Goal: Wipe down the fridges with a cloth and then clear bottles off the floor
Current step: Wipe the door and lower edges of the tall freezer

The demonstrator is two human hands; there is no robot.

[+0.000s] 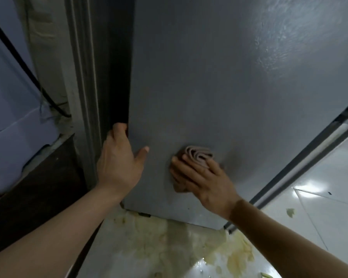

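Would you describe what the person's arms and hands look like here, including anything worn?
Both forearms are bare up to the frame edge, no sleeves showing. The left hand and right hand wear no gloves, rings, watch or bracelets that I can see. Nails look short and unpainted.

There is one view only, from a camera worn on the person's head. It looks forward and steeply down along the grey side panel of the fridge [209, 77], very close to it, so the panel fills most of the view. Both hands, left hand [119, 163] and right hand [201, 177], lie near the middle; the floor [319, 197] shows below and right of them.
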